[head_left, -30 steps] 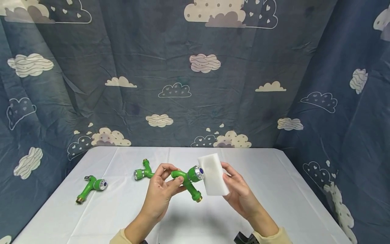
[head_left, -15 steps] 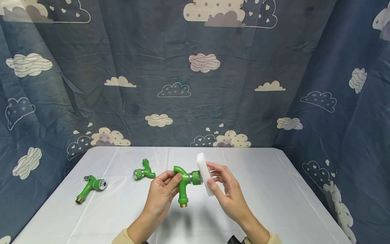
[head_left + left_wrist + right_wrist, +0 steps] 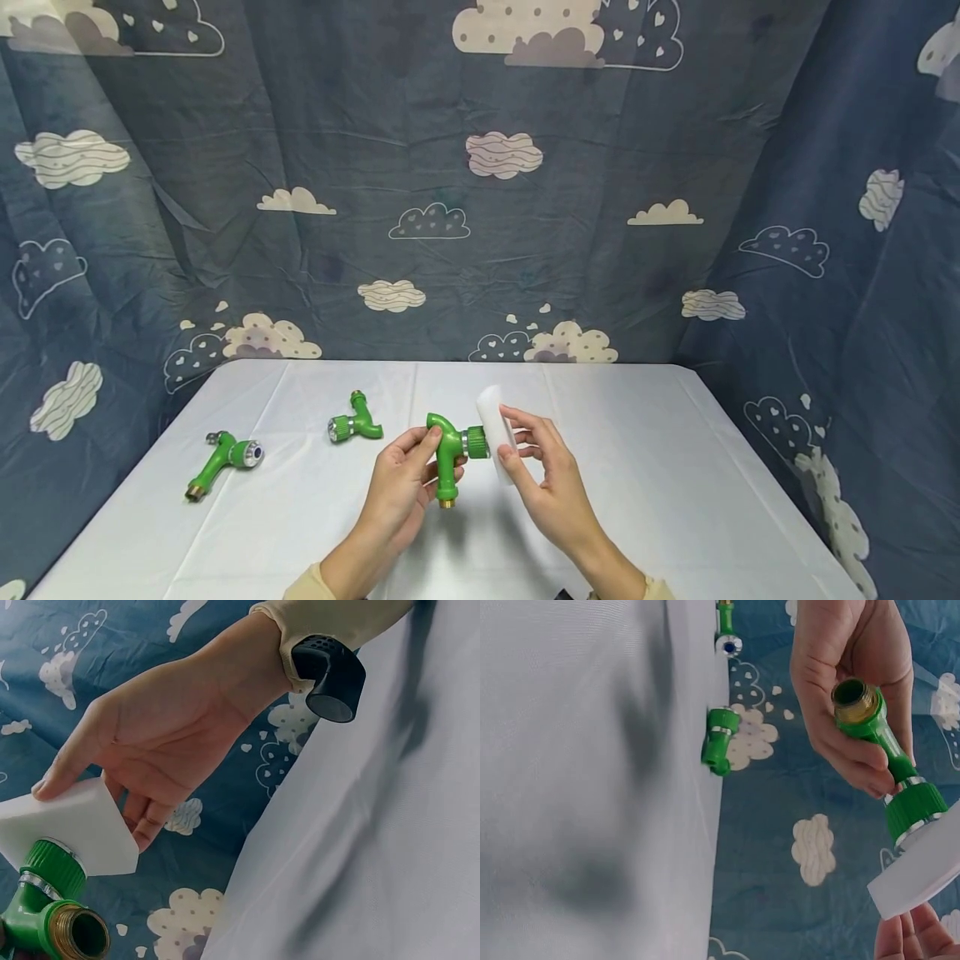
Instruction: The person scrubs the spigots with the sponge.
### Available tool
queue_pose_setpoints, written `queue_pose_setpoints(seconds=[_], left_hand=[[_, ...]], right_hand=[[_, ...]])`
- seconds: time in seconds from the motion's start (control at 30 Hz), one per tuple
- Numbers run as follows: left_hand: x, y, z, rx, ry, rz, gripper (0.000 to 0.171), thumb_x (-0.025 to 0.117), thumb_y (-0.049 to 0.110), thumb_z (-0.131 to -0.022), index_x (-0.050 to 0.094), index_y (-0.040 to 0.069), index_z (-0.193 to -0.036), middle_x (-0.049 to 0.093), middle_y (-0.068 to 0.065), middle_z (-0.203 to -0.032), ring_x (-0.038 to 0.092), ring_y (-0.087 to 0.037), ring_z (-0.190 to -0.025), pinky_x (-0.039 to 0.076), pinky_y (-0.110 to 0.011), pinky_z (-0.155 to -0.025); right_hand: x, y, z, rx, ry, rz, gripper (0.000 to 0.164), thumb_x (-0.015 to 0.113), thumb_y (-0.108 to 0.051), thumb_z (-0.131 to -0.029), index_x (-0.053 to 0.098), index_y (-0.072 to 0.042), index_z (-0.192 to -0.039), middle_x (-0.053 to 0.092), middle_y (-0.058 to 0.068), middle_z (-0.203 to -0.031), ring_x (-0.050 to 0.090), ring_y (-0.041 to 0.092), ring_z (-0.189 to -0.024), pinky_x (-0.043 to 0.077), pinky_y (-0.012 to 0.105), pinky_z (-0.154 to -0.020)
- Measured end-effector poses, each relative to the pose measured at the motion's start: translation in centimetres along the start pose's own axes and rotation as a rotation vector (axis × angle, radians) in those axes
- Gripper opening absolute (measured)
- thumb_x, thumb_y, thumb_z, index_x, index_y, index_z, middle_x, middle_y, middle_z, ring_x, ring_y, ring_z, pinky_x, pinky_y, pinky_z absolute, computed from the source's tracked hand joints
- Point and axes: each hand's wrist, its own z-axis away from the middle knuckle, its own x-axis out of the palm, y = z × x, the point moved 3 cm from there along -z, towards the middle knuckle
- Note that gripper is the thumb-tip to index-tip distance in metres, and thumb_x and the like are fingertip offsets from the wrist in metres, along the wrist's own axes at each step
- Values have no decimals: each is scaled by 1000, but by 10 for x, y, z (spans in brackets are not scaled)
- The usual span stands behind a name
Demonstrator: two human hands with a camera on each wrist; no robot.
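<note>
My left hand holds a green faucet by its body, thumb on the near side, above the table. The faucet's brass threaded end points down, and its ribbed knob faces right. A white sponge block is pinched between the thumb and fingers of my right hand. The sponge's flat face meets the end of the knob, as the left wrist view also shows. In the right wrist view, the threaded opening faces the camera, and only fingertips of the right hand show below the sponge.
Two more green faucets lie on the white-covered table: one at the left, another behind my left hand. A dark blue cloud-print curtain hangs behind and along both sides.
The faucet has turned so its knob points right, and the sponge has swung from face-on to edge-on against the knob end. Both have since shifted slightly left. The other faucets stay put.
</note>
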Motion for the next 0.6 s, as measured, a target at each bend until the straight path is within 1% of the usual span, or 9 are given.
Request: queue_pose_setpoints(seconds=[0.07, 0.17, 0.33, 0.43, 0.6], left_hand=[[0, 0, 0, 2, -1, 2, 29, 69, 20, -107, 64, -1, -125, 79, -1, -102, 79, -16, -86, 68, -29, -80], [0, 2, 0, 17, -25, -13, 33, 69, 14, -106, 61, -6, -131, 79, -5, -106, 80, -16, -90, 68, -30, -86], [2, 9, 2, 63, -76, -50, 41, 73, -3, -97, 61, -10, -135, 72, -11, -116, 80, -20, -96, 66, -31, -94], [2, 14, 3, 94, -102, -61, 43, 73, -6, -94, 62, -12, -136, 70, -11, -117, 81, -20, -95, 66, -28, -91], [1, 18, 4, 123, -129, -76, 41, 74, -6, -94, 64, -12, -133, 77, -7, -109, 81, -19, -91, 67, -26, -83]], right_hand=[[1, 1, 0, -1, 3, 15, 45, 71, -15, -103, 63, -23, -147, 66, 3, -127, 65, 14, -108, 63, 34, -93], [0, 4, -1, 5, 16, 39, 45, 72, -15, -103, 63, -23, -146, 67, 3, -127, 66, 16, -108, 63, 34, -92], [-2, 7, -2, 15, 33, 67, 44, 72, -16, -103, 64, -23, -146, 67, 3, -126, 66, 15, -108, 63, 34, -91], [-5, 8, -3, 10, 30, 66, 44, 72, -16, -104, 63, -23, -146, 67, 4, -127, 66, 16, -108, 63, 35, -91], [-13, 12, -7, 20, 40, 75, 43, 71, -16, -104, 64, -21, -146, 68, 6, -126, 66, 19, -108, 63, 35, -92]])
